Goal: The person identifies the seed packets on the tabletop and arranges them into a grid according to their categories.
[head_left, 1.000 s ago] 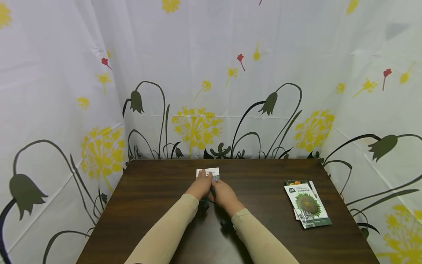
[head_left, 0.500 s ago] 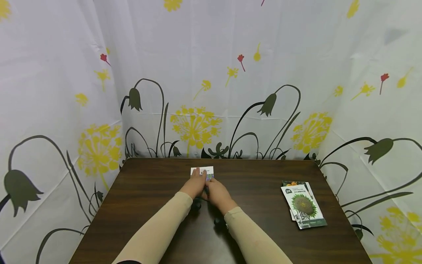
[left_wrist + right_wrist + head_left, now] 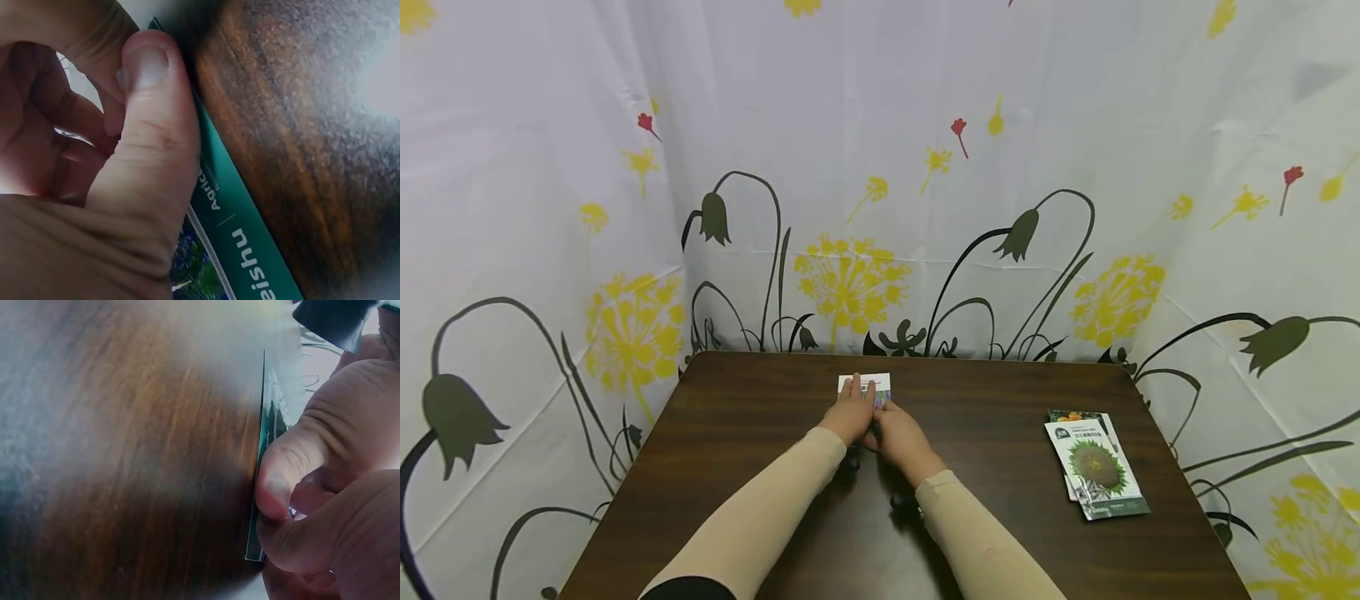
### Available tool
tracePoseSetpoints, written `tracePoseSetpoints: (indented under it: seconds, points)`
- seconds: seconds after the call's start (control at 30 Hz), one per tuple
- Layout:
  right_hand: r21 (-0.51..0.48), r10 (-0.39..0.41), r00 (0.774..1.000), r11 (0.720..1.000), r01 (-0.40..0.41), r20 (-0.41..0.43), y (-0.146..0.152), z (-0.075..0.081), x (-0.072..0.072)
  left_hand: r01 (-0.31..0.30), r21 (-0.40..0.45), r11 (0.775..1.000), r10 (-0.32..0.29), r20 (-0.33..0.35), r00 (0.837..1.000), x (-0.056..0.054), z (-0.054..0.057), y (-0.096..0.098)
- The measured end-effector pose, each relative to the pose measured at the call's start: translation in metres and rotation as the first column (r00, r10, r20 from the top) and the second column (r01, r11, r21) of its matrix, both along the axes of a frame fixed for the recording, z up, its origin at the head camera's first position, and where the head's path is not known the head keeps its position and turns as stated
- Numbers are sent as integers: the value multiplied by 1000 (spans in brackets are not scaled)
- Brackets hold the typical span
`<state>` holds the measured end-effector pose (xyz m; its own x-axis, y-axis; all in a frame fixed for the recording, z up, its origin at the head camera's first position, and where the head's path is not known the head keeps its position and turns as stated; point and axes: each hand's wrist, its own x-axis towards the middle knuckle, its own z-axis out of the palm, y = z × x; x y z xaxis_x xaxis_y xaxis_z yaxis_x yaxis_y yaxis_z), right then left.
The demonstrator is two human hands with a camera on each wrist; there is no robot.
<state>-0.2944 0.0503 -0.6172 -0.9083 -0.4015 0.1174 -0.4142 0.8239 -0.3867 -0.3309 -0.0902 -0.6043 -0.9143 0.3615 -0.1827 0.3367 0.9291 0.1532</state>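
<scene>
A seed packet [image 3: 882, 385] with a white top and a purple-blue picture lies near the table's back edge. Its dark green lower strip [image 3: 256, 240] shows in the left wrist view. My left hand [image 3: 850, 412] holds it from the left, with fingers reaching over the printed face and the thumb [image 3: 156, 125] at the green edge. From the right, my right hand [image 3: 901, 433] grips its lower right part. Both thumbs come together at the packet's lower edge in the right wrist view. The hands cover most of the packet.
On the right of the dark wooden table [image 3: 760, 392] lies a small stack of seed packets [image 3: 1097, 467], the top one showing a round green-edged flower. A white curtain [image 3: 880, 100] with printed flowers hangs behind and at both sides.
The head view has shifted slightly. Both hands stay together on the seed packet with hardly any change in their grip. The stack on the right has not moved on the table.
</scene>
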Motion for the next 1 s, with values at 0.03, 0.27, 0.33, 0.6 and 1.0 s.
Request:
tracePoseSetpoints:
  seconds: [0.03,0.27,0.33,0.6,1.0]
  points:
    - [-6,3,1000,1000,-3,-5,0,0,1,1,1,1000,-1,0,1000,-5,-8,-2]
    - [-136,21,999,990,-27,-42,6,-6,8,-50,-7,999,50,15,999,-6,-7,1]
    - [-171,31,997,984,-44,-76,11,-15,8,-65,-13,998,65,30,997,1,9,6]
    - [-217,92,995,972,-84,29,25,0,26,4,-19,1000,-4,-5,1000,-13,-16,0]
    - [-284,-29,997,957,50,77,102,23,64,-63,61,996,53,148,988,-1,12,-2]
